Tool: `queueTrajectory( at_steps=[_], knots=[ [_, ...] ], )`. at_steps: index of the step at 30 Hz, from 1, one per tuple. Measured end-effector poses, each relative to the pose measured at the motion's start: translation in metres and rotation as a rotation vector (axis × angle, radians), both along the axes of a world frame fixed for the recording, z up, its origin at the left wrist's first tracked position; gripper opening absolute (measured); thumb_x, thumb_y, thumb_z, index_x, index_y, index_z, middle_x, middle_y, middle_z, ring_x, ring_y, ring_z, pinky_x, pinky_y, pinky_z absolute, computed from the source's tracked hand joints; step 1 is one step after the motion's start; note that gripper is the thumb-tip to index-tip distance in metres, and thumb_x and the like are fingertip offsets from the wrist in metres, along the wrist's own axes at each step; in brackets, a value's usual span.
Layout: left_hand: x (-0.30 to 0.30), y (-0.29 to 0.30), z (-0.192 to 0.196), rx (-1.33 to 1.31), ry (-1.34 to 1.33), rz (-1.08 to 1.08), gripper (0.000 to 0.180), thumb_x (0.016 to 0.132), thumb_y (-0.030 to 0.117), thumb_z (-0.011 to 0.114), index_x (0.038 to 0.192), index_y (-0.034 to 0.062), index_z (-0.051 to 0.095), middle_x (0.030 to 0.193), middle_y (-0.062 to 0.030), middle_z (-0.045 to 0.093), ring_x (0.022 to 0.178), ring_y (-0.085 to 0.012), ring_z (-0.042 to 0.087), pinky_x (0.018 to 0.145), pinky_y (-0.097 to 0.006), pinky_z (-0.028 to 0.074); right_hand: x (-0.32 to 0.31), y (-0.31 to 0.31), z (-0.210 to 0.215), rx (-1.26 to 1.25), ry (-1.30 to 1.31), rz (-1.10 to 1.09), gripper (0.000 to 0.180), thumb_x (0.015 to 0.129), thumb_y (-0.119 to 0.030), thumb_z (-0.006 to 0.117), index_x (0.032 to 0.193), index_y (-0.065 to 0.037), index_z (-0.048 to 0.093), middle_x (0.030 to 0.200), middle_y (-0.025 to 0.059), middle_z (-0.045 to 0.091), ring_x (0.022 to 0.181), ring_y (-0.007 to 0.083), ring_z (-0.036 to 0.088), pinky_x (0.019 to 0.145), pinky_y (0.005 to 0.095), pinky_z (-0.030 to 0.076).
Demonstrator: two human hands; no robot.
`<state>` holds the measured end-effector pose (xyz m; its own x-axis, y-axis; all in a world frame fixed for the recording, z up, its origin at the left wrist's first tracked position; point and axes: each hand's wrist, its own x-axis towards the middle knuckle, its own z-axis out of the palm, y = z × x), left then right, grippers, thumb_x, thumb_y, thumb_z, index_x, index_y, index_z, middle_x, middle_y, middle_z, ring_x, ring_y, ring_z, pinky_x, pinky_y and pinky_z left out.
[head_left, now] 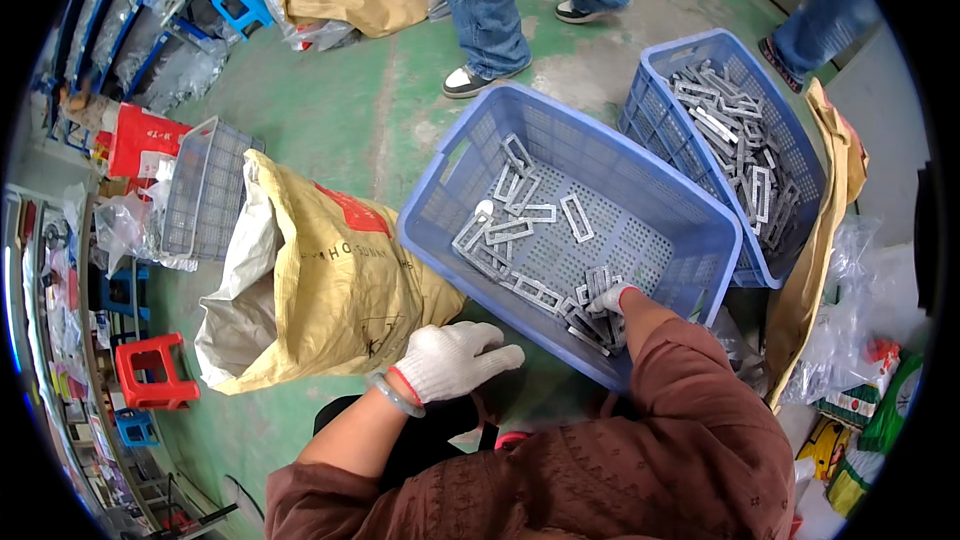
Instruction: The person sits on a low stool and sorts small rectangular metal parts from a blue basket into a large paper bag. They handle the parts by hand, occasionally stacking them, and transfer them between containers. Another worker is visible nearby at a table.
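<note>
A blue plastic crate (pixel 572 100) stands in front of me, with several grey rectangular metal frames (pixel 576 218) scattered on its perforated bottom. My right hand (pixel 608 300), in a white knitted glove, reaches into the crate's near side. It touches a heap of the frames there, and its fingertips are partly hidden among them. My left hand (pixel 455 360), gloved too, hovers outside the crate near its lower left wall. Its fingers are stretched out and hold nothing. Beside it stands a yellow woven sack (pixel 335 285) with its mouth gaping toward the left.
A second blue crate (pixel 650 120), heaped with similar frames, stands at the right against a tan sack (pixel 810 230). Beyond the crates a person in jeans (pixel 480 10) stands. A grey mesh basket (pixel 205 190) and a red stool (pixel 155 370) are at the left.
</note>
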<state>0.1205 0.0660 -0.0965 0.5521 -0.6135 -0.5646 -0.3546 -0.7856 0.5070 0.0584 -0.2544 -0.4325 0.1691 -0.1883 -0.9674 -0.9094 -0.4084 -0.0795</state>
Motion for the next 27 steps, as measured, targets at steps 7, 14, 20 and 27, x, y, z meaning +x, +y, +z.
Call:
queueTrajectory(
  at_steps=[7, 14, 20, 27],
  knots=[
    [-0.001, 0.005, -0.004, 0.011, 0.037, 0.008, 0.049, 0.094, 0.056, 0.054, 0.106, 0.0116, 0.071, 0.097, -0.0114, 0.071, 0.092, -0.0296, 0.068, 0.077, -0.037, 0.052, 0.008, 0.017, 0.056, -0.179, -0.097, 0.361, 0.076, 0.07, -0.047, 0.082, 0.132, -0.007, 0.064, 0.136, 0.0127, 0.062, 0.125, 0.0299, 0.06, 0.102, 0.0424, 0.05],
    [-0.003, 0.004, 0.009, 0.006, 0.033, 0.022, 0.054, 0.092, 0.062, 0.053, 0.101, 0.012, 0.072, 0.095, -0.0113, 0.073, 0.092, -0.0327, 0.069, 0.079, -0.042, 0.054, 0.011, 0.024, 0.065, -0.227, -0.16, 0.517, 0.067, 0.071, -0.04, 0.081, 0.126, -0.005, 0.067, 0.131, 0.0136, 0.065, 0.121, 0.0298, 0.063, 0.099, 0.0424, 0.051],
    [-0.009, -0.007, 0.03, 0.116, 0.046, 0.017, 0.059, 0.09, 0.067, 0.05, 0.103, 0.013, 0.072, 0.092, -0.0123, 0.073, 0.091, -0.0315, 0.071, 0.081, -0.041, 0.053, 0.014, 0.005, 0.1, -0.189, -0.381, 0.099, 0.052, 0.068, -0.029, 0.083, 0.108, 0.002, 0.073, 0.103, 0.0201, 0.073, 0.092, 0.0312, 0.071, 0.081, 0.0446, 0.056],
    [-0.026, -0.009, 0.009, -0.18, 0.093, 0.252, 0.072, 0.086, 0.067, 0.061, 0.128, 0.0078, 0.061, 0.098, -0.0106, 0.07, 0.088, -0.02, 0.068, 0.075, -0.033, 0.055, 0.018, 0.021, 0.198, 0.374, -0.885, -0.615, 0.018, 0.083, -0.017, 0.07, 0.093, -0.002, 0.07, 0.082, 0.0106, 0.069, 0.069, 0.0247, 0.068, 0.063, 0.043, 0.059]
  ],
)
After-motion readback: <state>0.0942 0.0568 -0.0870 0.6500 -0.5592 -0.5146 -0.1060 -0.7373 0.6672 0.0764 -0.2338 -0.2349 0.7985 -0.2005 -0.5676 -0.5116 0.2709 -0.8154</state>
